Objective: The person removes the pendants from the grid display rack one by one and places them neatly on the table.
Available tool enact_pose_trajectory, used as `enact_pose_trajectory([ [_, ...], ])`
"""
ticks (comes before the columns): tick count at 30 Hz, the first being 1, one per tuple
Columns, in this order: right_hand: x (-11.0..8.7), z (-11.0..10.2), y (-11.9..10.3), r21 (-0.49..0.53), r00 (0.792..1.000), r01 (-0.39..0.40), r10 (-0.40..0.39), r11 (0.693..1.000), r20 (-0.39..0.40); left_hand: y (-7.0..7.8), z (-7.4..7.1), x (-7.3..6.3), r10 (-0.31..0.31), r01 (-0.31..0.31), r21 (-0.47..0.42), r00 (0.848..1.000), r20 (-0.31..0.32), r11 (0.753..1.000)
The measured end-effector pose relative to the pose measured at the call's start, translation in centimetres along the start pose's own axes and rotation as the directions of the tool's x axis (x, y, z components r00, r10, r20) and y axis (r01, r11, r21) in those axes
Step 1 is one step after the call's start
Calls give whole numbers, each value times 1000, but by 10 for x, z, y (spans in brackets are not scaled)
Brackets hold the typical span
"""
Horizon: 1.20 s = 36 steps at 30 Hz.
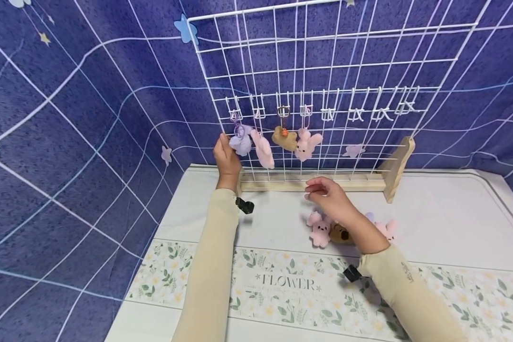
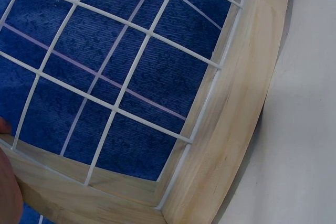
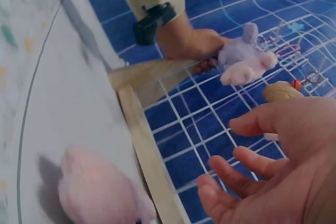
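Note:
My left hand [image 1: 228, 159] grips the wooden side post [image 3: 152, 74] at the left end of a white wire grid rack [image 1: 278, 78]. Beside it hangs a lilac plush keychain [image 1: 241, 143]. To the right hang a pink plush [image 1: 262, 149], a brown plush [image 1: 284, 139] and a pink bunny plush [image 1: 308, 144], all from hooks. My right hand [image 1: 331, 199] is held in front of the rack's lower bar, fingers loosely bent and holding nothing. Under it on the table lie another pink bunny plush [image 1: 319, 232] and a brown bear plush [image 1: 339, 233].
Several bare white hooks [image 1: 355, 114] sit along the right half of the grid. Partly behind my right forearm are one more pink plush [image 1: 386, 230] and a bit of lilac plush [image 1: 369, 216]. A floral "FLOWER" strip [image 1: 286, 297] crosses the white table; blue starry cloth [image 1: 90, 142] hangs behind.

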State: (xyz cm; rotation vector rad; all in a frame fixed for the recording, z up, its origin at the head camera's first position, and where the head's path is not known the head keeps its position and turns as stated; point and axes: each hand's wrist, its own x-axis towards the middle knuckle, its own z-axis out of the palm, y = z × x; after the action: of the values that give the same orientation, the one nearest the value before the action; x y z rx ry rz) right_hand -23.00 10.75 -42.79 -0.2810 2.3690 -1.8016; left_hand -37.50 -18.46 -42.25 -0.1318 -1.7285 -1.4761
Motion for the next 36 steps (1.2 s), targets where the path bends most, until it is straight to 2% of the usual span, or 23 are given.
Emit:
enact_pose_trajectory([
  [2,3,-2,-3,189,998,-53,45,981,45,1,0,-1,-1,1,-5,1000,-1,1000],
  [3,4,-3,-4,306,995,-85,62,948,83,1,-1,-1,2,-2,-7,1000,0,1000],
  [4,6,-5,-6,441,988,-131,83,888,127,1,-1,-1,6,-6,-10,1000,0,1000],
  [5,8,-8,-8,573,979,-185,99,798,177,1,-1,-1,10,-10,-12,1000,1,1000],
  [6,10,-10,-10,691,968,-241,115,681,224,1,-1,-1,13,-13,-12,1000,0,1000],
  [8,12,-14,-14,861,944,-330,137,387,300,0,-1,-1,15,-15,-18,1000,2,1000],
  [10,13,-16,-18,931,928,-354,159,88,337,0,-1,-2,15,-15,-18,1000,3,1000],
  [11,14,-16,-19,939,925,-342,171,-19,340,0,-1,-2,15,-15,-18,1000,6,1000],
  [12,13,-15,-21,942,925,-322,180,-94,334,1,-1,-2,14,-14,-19,1000,8,1000],
  [13,13,-14,-23,941,927,-301,184,-153,326,1,-1,-2,15,-15,-18,1000,11,1000],
  [14,13,-13,-25,940,930,-281,185,-194,317,1,-1,-2,18,-17,-14,1000,15,1000],
  [15,13,-12,-27,939,935,-262,185,-222,304,1,-1,-2,19,-19,-6,1000,15,1000],
  [18,13,-8,-34,943,952,-217,159,-251,261,1,-1,-2,23,-23,5,1000,11,1000],
  [22,14,-5,-40,958,971,-175,121,-226,205,0,-1,-1,25,-25,9,1000,11,1000],
  [27,13,-4,-44,973,980,-179,61,-149,189,0,-1,0,24,-25,12,1000,11,1000],
  [31,10,-2,-48,981,983,-185,-17,-62,185,0,-1,0,27,-27,5,1000,7,1000],
  [36,6,-3,-52,979,970,-202,-132,33,205,1,-2,0,23,-23,2,1000,16,1000],
])
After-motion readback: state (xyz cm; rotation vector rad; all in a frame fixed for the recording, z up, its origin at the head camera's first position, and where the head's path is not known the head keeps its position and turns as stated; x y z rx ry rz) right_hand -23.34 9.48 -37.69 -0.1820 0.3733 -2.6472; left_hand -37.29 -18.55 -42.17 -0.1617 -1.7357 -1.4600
